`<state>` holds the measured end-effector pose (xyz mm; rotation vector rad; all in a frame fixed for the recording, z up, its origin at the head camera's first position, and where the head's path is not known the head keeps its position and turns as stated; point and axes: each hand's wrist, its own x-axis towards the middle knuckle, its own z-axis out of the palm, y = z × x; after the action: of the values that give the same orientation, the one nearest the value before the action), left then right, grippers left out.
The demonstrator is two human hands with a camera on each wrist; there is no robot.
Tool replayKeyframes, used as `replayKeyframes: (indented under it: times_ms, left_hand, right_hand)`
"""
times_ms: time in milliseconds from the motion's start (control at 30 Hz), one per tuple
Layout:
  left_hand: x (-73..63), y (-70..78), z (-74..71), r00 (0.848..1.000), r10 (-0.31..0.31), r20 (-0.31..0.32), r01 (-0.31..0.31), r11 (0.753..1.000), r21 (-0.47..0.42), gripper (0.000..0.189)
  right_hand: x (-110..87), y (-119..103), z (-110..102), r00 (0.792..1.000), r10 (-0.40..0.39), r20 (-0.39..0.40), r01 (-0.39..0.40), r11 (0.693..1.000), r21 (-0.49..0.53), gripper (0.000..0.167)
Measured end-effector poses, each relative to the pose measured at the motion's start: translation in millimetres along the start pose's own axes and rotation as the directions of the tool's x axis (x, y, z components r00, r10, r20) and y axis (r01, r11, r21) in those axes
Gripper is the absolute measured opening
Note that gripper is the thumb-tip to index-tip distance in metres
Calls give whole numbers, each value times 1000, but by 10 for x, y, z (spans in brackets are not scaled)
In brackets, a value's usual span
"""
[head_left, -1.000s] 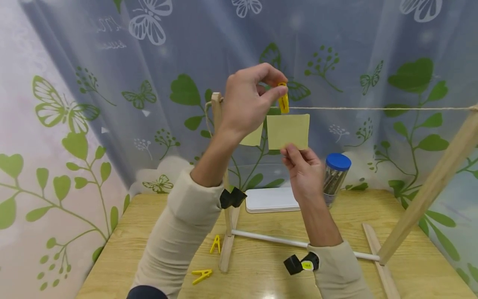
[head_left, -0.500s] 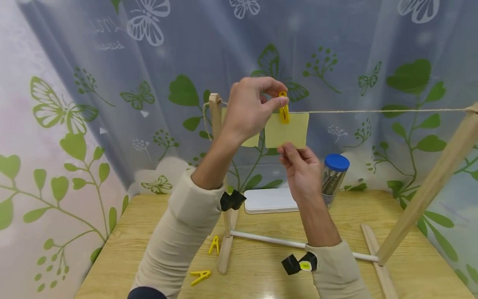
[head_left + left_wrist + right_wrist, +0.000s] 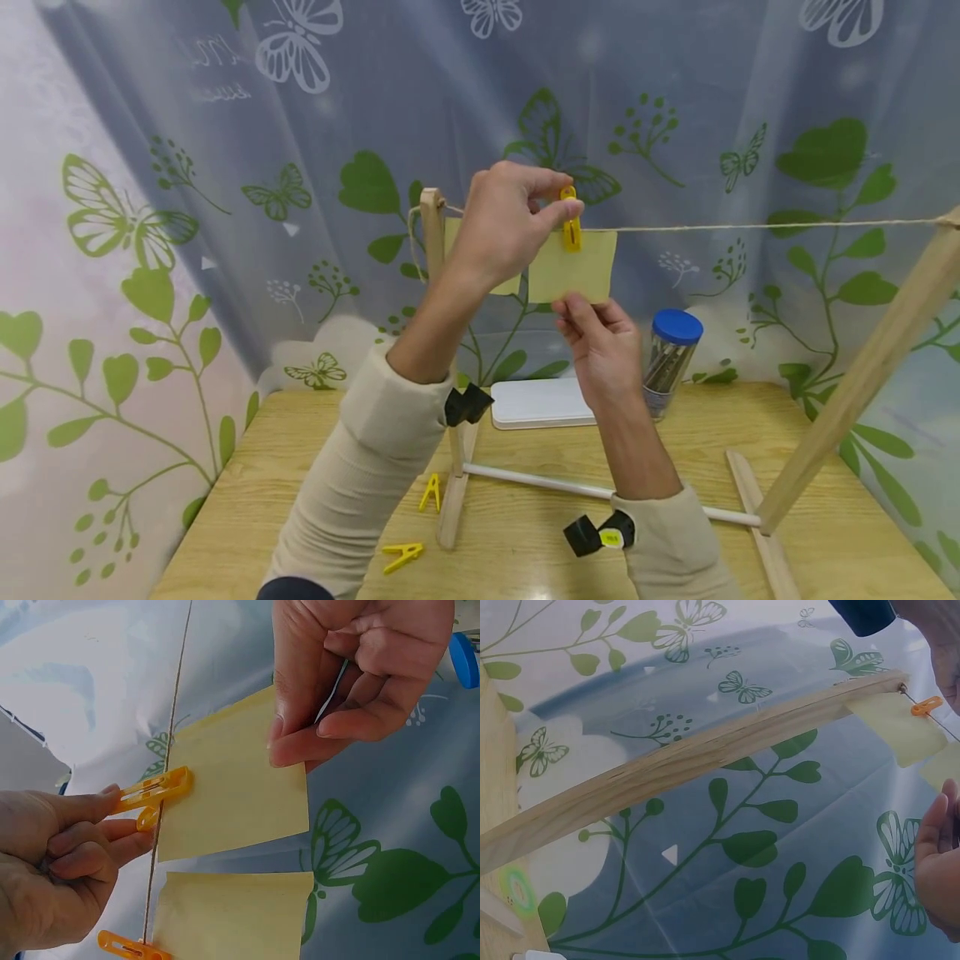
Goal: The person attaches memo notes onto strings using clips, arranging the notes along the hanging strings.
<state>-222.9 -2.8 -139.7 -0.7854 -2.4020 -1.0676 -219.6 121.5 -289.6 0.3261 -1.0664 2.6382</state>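
Right hand [image 3: 606,354], thumb and finger pinching the lower edge of one yellow note [image 3: 588,275]. Left hand [image 3: 504,218], thumb and finger gripping one yellow clothespin [image 3: 572,239], its jaws over the note's upper edge at the string [image 3: 750,226]. Second note [image 3: 232,919], beside the first, hung from another clothespin [image 3: 120,943]. Behind: one blue-lidded jar [image 3: 672,358]; one patterned curtain [image 3: 420,75].
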Motion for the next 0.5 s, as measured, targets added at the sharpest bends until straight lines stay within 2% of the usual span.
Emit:
replayKeyframes:
  times_ms: [233, 500]
  left_hand:
    - [1, -12, 2, 999, 7, 50, -9, 999, 36, 34]
    - [-1, -7, -12, 1000, 12, 27, -13, 999, 39, 36]
  right_hand:
    - [-26, 6, -4, 1000, 12, 23, -12, 1000, -8, 12]
    - [-36, 8, -13, 998, 19, 61, -18, 1000, -20, 10]
